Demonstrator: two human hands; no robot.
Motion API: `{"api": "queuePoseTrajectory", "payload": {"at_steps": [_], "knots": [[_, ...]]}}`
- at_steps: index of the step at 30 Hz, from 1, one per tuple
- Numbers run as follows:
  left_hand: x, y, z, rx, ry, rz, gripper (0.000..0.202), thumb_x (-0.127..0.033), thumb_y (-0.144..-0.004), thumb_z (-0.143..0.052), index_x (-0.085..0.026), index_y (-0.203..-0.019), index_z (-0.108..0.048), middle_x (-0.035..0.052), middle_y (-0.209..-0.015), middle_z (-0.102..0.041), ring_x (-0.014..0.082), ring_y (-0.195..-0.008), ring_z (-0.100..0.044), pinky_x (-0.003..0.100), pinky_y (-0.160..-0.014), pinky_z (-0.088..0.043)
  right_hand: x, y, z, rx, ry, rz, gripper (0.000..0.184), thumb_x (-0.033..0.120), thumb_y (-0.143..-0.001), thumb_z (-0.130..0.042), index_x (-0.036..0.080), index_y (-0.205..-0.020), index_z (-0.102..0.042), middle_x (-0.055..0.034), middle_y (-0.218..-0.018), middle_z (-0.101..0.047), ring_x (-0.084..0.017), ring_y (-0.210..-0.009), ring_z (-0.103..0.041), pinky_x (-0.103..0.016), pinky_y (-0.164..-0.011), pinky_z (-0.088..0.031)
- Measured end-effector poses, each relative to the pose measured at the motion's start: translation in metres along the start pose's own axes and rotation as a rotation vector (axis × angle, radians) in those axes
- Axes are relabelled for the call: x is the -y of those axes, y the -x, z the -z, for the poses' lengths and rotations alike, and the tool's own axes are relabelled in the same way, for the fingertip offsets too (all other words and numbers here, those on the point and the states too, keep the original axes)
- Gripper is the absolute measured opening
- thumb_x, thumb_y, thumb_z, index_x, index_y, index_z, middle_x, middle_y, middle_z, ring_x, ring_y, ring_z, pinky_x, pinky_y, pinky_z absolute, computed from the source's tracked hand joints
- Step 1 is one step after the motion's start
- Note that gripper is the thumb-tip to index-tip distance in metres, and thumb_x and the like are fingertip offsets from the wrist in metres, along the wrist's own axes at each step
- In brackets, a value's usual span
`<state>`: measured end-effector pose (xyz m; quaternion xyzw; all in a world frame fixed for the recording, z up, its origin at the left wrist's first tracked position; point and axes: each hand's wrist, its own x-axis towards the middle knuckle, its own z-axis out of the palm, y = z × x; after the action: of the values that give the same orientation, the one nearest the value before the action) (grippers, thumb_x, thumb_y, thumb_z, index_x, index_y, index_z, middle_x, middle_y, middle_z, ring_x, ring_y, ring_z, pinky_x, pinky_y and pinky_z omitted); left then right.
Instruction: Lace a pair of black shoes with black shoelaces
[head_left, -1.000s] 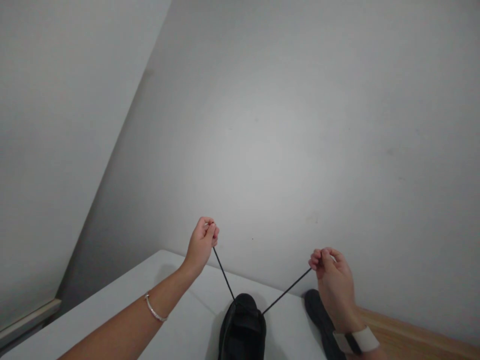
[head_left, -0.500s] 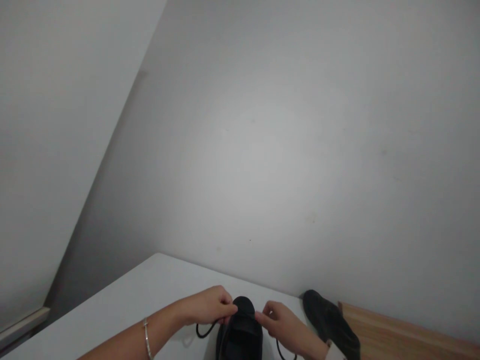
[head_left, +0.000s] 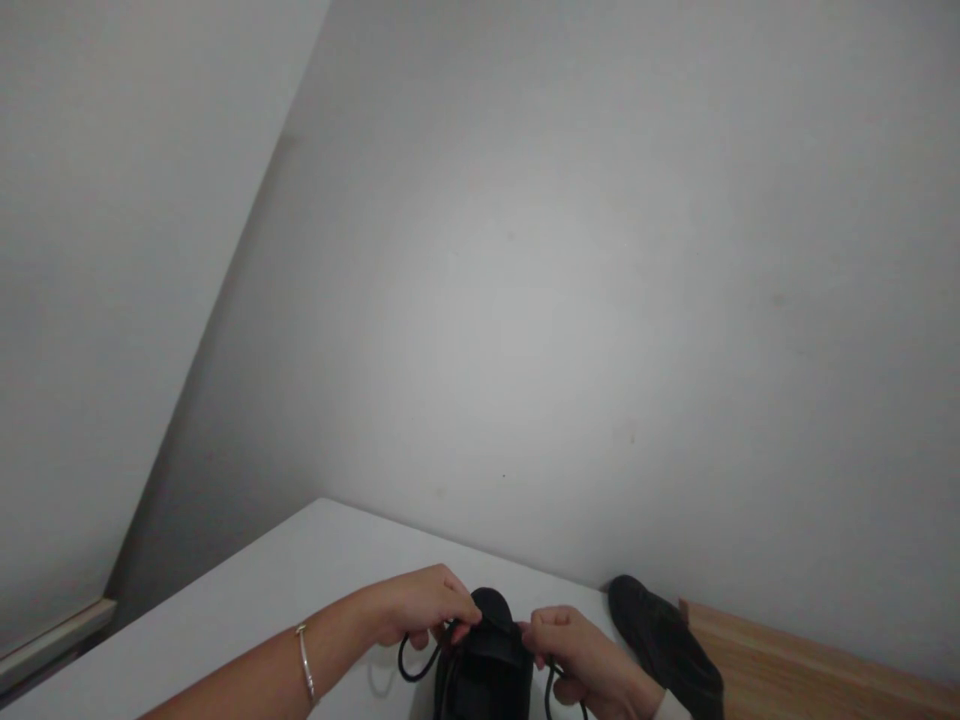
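Observation:
A black shoe [head_left: 486, 665] stands on the white table [head_left: 300, 590] at the bottom centre, toe pointing away from me. My left hand [head_left: 420, 606] is closed in a pinch on the left black shoelace [head_left: 414, 662], which hangs in a slack loop beside the shoe. My right hand [head_left: 574, 655] is closed on the right lace end at the shoe's other side. Both hands sit low, right over the front of the shoe. A silver bracelet [head_left: 305, 662] circles my left wrist.
A second black shoe [head_left: 664, 640] lies to the right, against the grey wall [head_left: 525, 300]. A wooden surface [head_left: 810, 670] adjoins the white table at the right. The table's far corner meets the walls.
A second ago both hands were raised and pulling the laces taut and apart. They have dropped down to the shoe, and the laces now hang slack in loops.

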<state>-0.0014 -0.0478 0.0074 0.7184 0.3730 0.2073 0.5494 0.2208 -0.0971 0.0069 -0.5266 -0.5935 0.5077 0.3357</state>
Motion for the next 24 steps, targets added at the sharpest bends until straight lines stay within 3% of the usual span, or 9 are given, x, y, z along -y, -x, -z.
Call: {"api": "queuePoseTrajectory", "payload": {"at_steps": [5, 9, 14, 21, 24], "knots": [[-0.003, 0.005, 0.003, 0.117, 0.05, 0.035, 0.02, -0.032, -0.061, -0.06, -0.015, -0.051, -0.056, -0.0014, -0.049, -0.053, 0.0059, -0.035, -0.03, 0.022, -0.035, -0.01, 0.001, -0.001, 0.0, 0.116, -0.06, 0.016, 0.014, 0.018, -0.056, -0.055, 0.018, -0.046, -0.044, 0.0069, -0.05, -0.036, -0.004, -0.041, -0.022, -0.018, -0.032, -0.008], [0.001, 0.006, 0.006, 0.127, 0.112, 0.026, 0.022, -0.034, -0.062, -0.062, -0.015, -0.052, -0.057, 0.0001, -0.05, -0.056, 0.0061, -0.035, -0.035, 0.021, -0.034, -0.011, -0.002, 0.001, -0.001, 0.157, -0.122, 0.028, 0.015, 0.015, -0.054, -0.054, 0.018, -0.044, -0.043, 0.0076, -0.046, -0.035, -0.004, -0.039, -0.022, -0.017, -0.03, -0.007], [0.01, 0.002, 0.01, 0.11, 0.249, -0.005, 0.025, -0.034, -0.06, -0.067, -0.014, -0.051, -0.055, -0.0027, -0.048, -0.05, 0.0037, -0.035, -0.029, 0.019, -0.033, -0.006, -0.005, 0.008, 0.0, 0.152, -0.176, 0.05, 0.018, 0.016, -0.057, -0.057, 0.016, -0.044, -0.044, 0.0067, -0.053, -0.037, -0.002, -0.038, -0.021, -0.017, -0.029, -0.007], [0.021, -0.01, 0.02, 0.065, 0.327, 0.013, 0.027, -0.036, -0.059, -0.069, -0.013, -0.054, -0.056, -0.0042, -0.045, -0.048, 0.0019, -0.031, -0.026, 0.018, -0.031, -0.007, -0.013, 0.0, 0.004, 0.133, -0.271, 0.029, 0.018, 0.024, -0.058, -0.06, 0.016, -0.049, -0.046, 0.0018, -0.062, -0.042, -0.006, -0.053, -0.038, -0.016, -0.033, -0.001], [0.021, -0.012, 0.024, 0.064, 0.328, 0.025, 0.03, -0.039, -0.057, -0.07, -0.014, -0.057, -0.056, -0.0037, -0.047, -0.047, 0.0049, -0.034, -0.039, 0.017, -0.033, -0.005, -0.012, -0.003, 0.0, 0.096, -0.31, -0.036, 0.016, 0.027, -0.06, -0.062, 0.015, -0.057, -0.051, 0.0028, -0.064, -0.041, -0.005, -0.052, -0.035, -0.015, -0.035, -0.002]]}}
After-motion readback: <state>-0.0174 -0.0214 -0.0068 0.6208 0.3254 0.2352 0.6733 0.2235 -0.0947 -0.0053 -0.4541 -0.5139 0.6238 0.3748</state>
